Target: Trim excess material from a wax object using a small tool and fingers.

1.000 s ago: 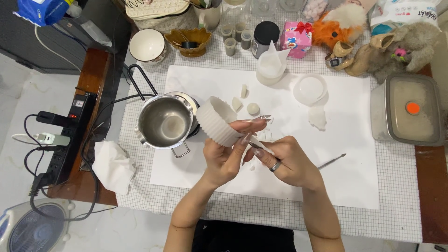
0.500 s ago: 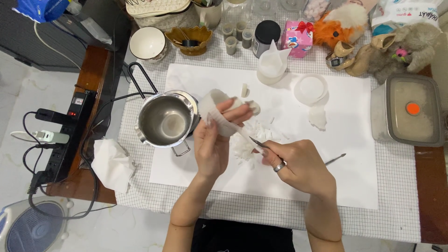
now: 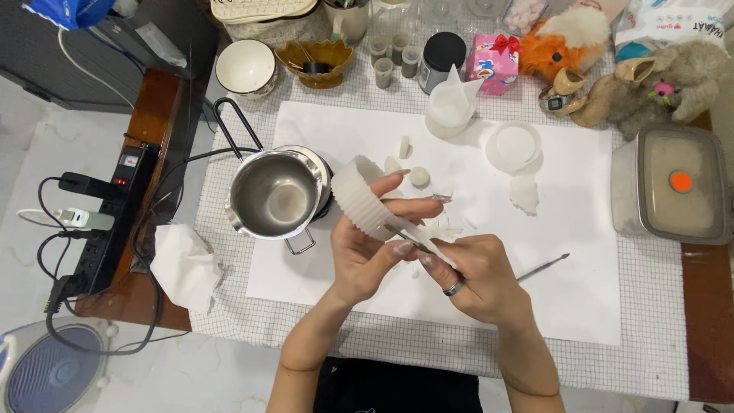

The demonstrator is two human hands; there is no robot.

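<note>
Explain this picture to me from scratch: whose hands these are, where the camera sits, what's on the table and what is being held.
There is no machine here. A person wears a camera on the head, so the view looks straight down at that person's own two bare hands above a table.

The left hand holds a white ribbed mould, tipped on its side. The right hand, with a ring on one finger, holds a thin metal tool whose tip reaches toward the mould.

Under the hands lies a white paper sheet on a checked cloth. Small white flakes are scattered on it. Left of the hands stands a steel pot. A second thin metal pick lies to the right. Farther right sits a lidded plastic box. Along the far edge stand a white bowl, small jars and plush toys. A power strip lies at the left.
</note>
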